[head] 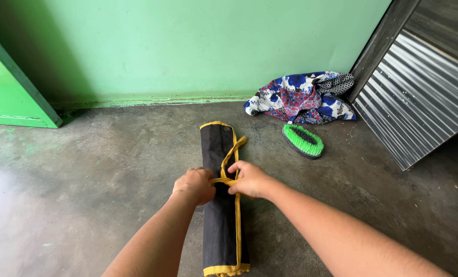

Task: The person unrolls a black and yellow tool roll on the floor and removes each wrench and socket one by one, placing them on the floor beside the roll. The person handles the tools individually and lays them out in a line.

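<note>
The grey concrete floor (85,169) carries a black rolled cloth (221,225), a green scrubbing brush (303,140) and crumpled floral fabric (301,97).

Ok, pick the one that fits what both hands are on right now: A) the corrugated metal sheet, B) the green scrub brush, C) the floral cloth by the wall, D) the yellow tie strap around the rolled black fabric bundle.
D: the left hand and right hand both grip the yellow tie strap across the rolled black fabric bundle; the green scrub brush lies apart, untouched.
</note>
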